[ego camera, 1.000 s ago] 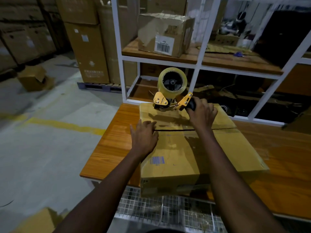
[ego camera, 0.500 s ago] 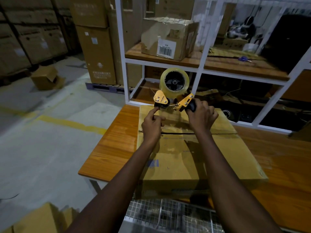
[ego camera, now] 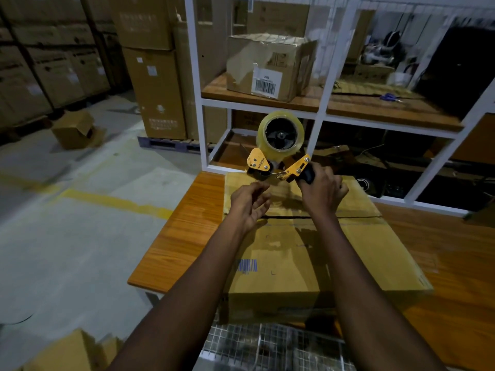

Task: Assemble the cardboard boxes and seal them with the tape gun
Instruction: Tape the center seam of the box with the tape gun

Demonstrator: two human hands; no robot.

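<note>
At far left, racks of stacked cartons [ego camera: 40, 70] line the wall, blurred. A small open carton [ego camera: 76, 129] lies on the grey concrete floor [ego camera: 67, 250], which a yellow line [ego camera: 115, 202] crosses. Another carton [ego camera: 67, 354] shows at the bottom left corner. Further in, tall cartons [ego camera: 155, 84] stand on a pallet [ego camera: 166, 143] beside a white shelf frame [ego camera: 197, 89].

The wooden surface [ego camera: 182, 236] starts in front of that frame, and the cardboard box [ego camera: 308, 258] lies flat on it with its top flaps down and a dark seam across the top. A blue barcode is printed on the near flap. The left hand [ego camera: 250, 204] hovers over the box's far left part, fingers loosely curved and holding nothing I can make out.

Just beyond it, the tape gun [ego camera: 278, 151] is held above the box's far edge, roll uppermost. The right hand [ego camera: 321, 191] is clenched round its black handle.

On the shelf above sits a crumpled box with a barcode label [ego camera: 267, 65], and further right lie blue scissors [ego camera: 388, 97]. Wire mesh [ego camera: 267, 346] shows below the surface's near edge.
</note>
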